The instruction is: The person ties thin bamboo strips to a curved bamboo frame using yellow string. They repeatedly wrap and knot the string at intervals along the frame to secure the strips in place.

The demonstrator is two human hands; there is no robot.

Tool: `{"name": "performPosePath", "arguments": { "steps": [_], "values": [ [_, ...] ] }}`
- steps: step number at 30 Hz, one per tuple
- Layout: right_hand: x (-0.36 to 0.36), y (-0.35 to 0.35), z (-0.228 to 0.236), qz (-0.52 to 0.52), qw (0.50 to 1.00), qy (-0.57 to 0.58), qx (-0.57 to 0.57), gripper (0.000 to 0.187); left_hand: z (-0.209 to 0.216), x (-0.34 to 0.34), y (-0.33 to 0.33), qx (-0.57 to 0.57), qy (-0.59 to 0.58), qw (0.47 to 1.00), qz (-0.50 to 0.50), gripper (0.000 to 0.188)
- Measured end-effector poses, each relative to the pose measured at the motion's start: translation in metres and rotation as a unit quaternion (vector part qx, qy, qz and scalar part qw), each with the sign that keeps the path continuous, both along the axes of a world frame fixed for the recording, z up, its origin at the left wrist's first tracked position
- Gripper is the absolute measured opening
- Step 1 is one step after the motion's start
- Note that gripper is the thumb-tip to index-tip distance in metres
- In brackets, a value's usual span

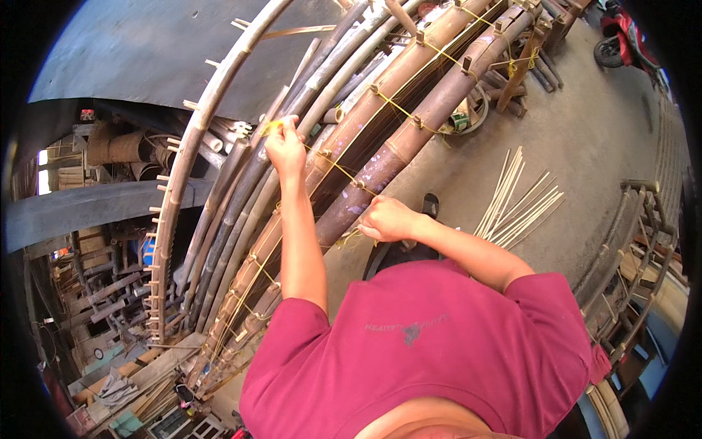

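Observation:
Two thick bamboo poles (401, 143) run diagonally in front of me, with short wooden pegs (357, 184) along them. Yellow string (338, 167) stretches across the gap from peg to peg, and thin dark strands lie between the poles. My left hand (285, 148) is raised over the far pole, its fingers pinched on a yellow piece of string (272, 127). Beside the near pole my right hand (390, 219) is closed, with the string running to its fingers from a peg. Loose yellow ends hang below it; its fingertips are partly hidden.
Several more bamboo poles (322, 95) lie beyond, next to a curved pegged pole (191, 143). Thin pale sticks (512, 205) are spread on the floor at right. A basket (472, 113) sits past the near pole. A red motorbike (627, 36) stands far right; a bamboo frame (643, 241) nearer.

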State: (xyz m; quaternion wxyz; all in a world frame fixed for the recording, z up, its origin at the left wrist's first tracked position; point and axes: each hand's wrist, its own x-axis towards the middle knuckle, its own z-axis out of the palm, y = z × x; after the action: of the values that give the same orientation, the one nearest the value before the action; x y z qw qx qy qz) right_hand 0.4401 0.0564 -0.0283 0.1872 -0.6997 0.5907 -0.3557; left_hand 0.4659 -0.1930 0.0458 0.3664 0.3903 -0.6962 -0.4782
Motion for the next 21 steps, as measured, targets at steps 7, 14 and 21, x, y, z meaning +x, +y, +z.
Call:
{"name": "performPosePath", "arguments": {
  "steps": [7,14,21],
  "values": [
    [0.055,0.002,0.031,0.028,0.994,0.024,0.101,0.024,-0.073,0.014,-0.052,-0.143,-0.297,0.943,-0.052,0.038],
    [0.148,-0.014,0.003,-0.067,0.411,-0.853,0.316,0.036,-0.013,0.200,-0.013,-0.225,-0.371,0.900,-0.045,0.028],
    [0.208,-0.142,0.085,-0.063,0.954,-0.290,-0.038,0.038,-0.083,0.242,0.035,-0.129,-0.264,0.946,-0.138,0.037]
  ]
}}
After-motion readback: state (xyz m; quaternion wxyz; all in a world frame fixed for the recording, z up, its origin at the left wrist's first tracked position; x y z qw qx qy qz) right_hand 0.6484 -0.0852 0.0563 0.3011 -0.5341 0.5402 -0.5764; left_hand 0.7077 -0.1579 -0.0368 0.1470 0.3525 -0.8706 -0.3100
